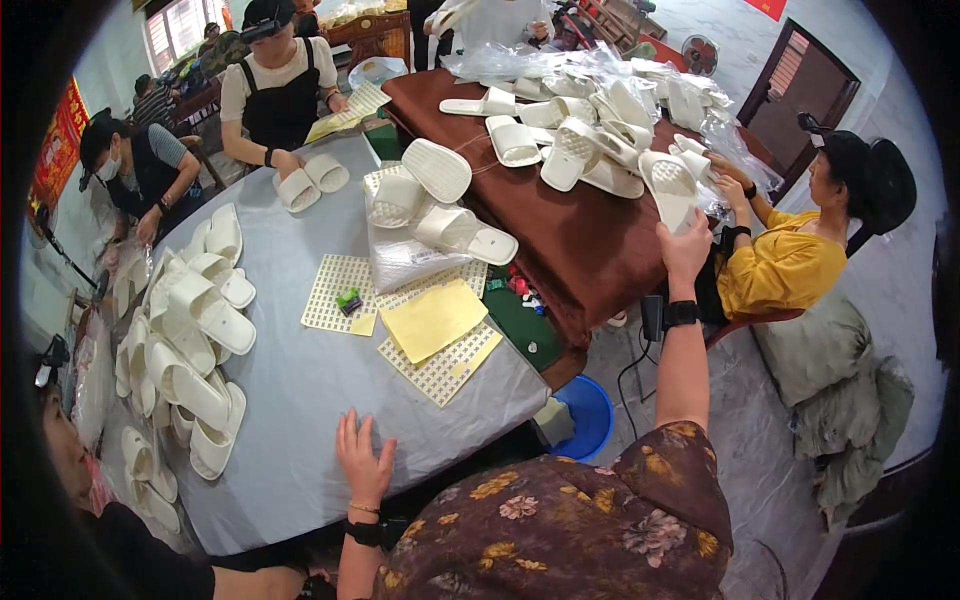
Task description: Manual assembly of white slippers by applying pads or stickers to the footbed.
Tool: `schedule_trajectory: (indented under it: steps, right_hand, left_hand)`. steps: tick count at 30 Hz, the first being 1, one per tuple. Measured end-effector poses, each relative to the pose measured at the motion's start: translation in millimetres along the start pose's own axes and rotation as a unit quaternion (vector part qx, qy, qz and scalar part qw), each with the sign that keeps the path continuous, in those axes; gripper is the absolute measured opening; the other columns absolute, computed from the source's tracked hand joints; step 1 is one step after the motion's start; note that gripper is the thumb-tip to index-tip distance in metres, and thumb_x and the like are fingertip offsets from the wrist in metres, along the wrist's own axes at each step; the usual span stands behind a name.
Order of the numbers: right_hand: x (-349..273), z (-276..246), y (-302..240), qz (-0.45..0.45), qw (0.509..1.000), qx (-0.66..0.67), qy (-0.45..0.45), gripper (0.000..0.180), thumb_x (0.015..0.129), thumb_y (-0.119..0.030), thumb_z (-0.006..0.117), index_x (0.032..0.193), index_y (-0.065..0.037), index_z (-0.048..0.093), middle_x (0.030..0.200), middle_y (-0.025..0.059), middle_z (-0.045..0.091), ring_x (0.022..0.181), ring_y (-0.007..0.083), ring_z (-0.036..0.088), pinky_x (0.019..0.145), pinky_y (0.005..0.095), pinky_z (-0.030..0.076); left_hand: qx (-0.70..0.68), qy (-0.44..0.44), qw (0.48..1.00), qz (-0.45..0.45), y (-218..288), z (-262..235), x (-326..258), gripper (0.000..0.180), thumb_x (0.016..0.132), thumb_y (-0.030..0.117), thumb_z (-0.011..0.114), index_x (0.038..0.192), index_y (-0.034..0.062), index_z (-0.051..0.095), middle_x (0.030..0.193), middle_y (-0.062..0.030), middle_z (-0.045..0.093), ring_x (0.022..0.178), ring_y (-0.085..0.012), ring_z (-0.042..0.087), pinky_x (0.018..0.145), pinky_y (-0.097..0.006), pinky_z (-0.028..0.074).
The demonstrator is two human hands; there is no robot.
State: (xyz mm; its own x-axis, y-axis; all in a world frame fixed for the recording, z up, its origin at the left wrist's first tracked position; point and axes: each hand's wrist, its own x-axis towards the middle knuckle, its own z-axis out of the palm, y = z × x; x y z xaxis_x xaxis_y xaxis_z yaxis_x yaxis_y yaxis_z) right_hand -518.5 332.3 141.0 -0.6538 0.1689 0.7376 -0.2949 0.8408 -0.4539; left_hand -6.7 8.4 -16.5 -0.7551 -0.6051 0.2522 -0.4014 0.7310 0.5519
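My left hand (363,462) lies flat and open on the grey cloth of the table (300,400), fingers spread, holding nothing. My right arm reaches far forward, and my right hand (685,247) grips the lower end of a white slipper (670,188) at the edge of the brown-covered table (580,250). Many more white slippers (590,125) are heaped on that brown table, some in clear plastic bags. A yellow sheet of paper (432,318) lies on white perforated mats (340,290) ahead of my left hand.
A pile of white slippers (185,340) fills the left of the grey table. A person in yellow (780,265) sits at the right; two people in black aprons (275,90) work at the far side. A blue bucket (590,415) stands on the floor.
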Motion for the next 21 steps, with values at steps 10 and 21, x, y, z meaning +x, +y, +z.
schedule_trajectory:
  steps: [10, 21]
  right_hand:
    - [-8.1, -33.7, -71.5, -0.124, 0.988, 0.093, 0.01, 0.077, 0.065, -0.024, 0.08, 0.132, -0.001, 0.049, 0.125, 0.0215, 0.056, 0.116, 0.0402, 0.05, 0.101, 0.0478, 0.041]
    - [-1.1, -63.0, -106.5, -0.049, 0.976, 0.212, 0.026, 0.075, 0.07, -0.014, 0.078, 0.136, 0.003, 0.046, 0.135, 0.019, 0.049, 0.128, 0.0333, 0.046, 0.11, 0.0431, 0.036]
  left_hand:
    - [-0.063, -0.003, 0.998, -0.019, -4.0, -9.3, -0.9, 0.05, 0.085, 0.029, 0.07, 0.125, 0.0012, 0.06, 0.14, -0.0225, 0.049, 0.135, -0.0425, 0.039, 0.112, -0.05, 0.03]
    - [-0.068, 0.011, 0.997, -0.026, -2.3, -9.8, -6.9, 0.052, 0.086, 0.03, 0.07, 0.127, 0.001, 0.058, 0.139, -0.0219, 0.05, 0.134, -0.0419, 0.04, 0.112, -0.049, 0.031]
